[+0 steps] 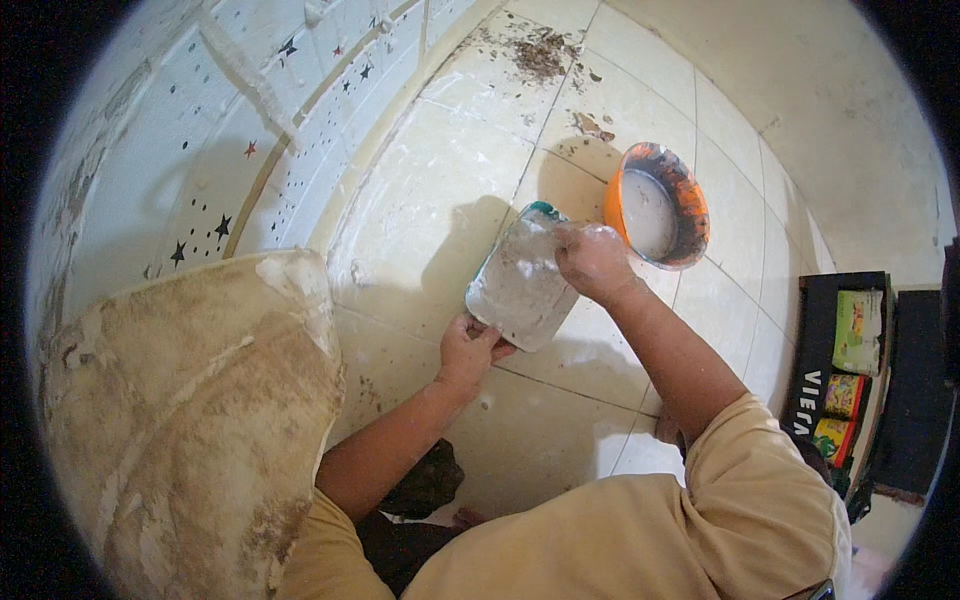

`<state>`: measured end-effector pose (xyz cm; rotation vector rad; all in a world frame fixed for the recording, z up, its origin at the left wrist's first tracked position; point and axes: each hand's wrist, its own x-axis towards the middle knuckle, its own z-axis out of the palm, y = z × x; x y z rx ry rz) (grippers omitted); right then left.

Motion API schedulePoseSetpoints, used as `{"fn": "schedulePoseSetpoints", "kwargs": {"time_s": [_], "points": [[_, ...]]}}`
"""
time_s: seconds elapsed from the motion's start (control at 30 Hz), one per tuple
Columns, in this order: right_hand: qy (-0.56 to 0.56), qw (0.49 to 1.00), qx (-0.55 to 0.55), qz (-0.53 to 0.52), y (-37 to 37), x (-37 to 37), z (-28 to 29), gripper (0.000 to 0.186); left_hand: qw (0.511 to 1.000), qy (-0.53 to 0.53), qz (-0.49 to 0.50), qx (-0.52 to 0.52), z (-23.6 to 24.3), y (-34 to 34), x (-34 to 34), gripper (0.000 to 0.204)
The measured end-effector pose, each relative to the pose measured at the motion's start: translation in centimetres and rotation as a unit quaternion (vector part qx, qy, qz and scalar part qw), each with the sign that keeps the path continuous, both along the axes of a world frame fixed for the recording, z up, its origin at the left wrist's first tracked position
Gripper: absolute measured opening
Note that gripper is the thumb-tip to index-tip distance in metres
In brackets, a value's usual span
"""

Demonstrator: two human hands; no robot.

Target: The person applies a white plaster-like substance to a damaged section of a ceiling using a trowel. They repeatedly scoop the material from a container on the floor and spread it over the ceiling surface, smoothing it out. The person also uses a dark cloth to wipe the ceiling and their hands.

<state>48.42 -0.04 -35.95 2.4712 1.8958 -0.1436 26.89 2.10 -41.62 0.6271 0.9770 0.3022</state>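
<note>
My left hand (468, 350) grips the near end of a flat rectangular board (515, 305), coated in grey-white paste, with a teal rim showing at its far end. My right hand (595, 262) has its fingers closed over the board's upper right part; what they hold is unclear under the paste and hand. Just beyond my right hand, an orange, paint-smeared tub (690, 225) stands on the floor with milky white liquid (645, 210) inside.
A large stained beige surface (180, 420) fills the lower left beside a star-decorated white wall (180, 150). Debris (540, 55) lies on the tiled floor (440, 150) ahead. A black shelf unit (810, 340) with colourful packs is at the right, near a pale wall (830, 130).
</note>
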Motion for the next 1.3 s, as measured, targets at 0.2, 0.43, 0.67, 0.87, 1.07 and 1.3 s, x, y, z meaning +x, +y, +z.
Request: {"fn": "schedulePoseSetpoints", "kwargs": {"time_s": [0.2, 0.43, 0.67, 0.87, 1.07, 1.3], "points": [[-0.022, 0.998, 0.054, -0.002, -0.2, -1.5, -4.4, 0.008, 1.0, -0.014, -0.008, 0.005, -0.6, 0.0, -0.1, 0.025], [0.065, 0.997, 0.038, 0.014, -2.4, -4.0, -1.7, 0.008, 0.999, -0.025, -0.013, 0.017, -0.7, 0.0, -0.3, 0.025], [-0.002, 0.998, 0.014, -0.067, 1.3, -0.5, -5.4, 0.011, 0.999, -0.024, -0.013, 0.019, -0.4, 0.3, -0.1, 0.025], [0.067, 0.997, 0.035, 0.029, -1.5, -4.0, -2.0, 0.006, 0.999, -0.031, -0.021, 0.013, -0.9, 0.1, -0.2, 0.028], [0.098, 0.991, 0.003, 0.09, -2.3, -5.2, -1.8, 0.01, 0.998, -0.05, -0.016, 0.028, -1.8, -0.1, -0.3, 0.03], [0.071, 0.997, -0.004, 0.006, -0.3, -0.4, -3.0, 0.012, 0.999, -0.022, -0.025, 0.014, -1.2, 0.1, -0.4, 0.03]]}}
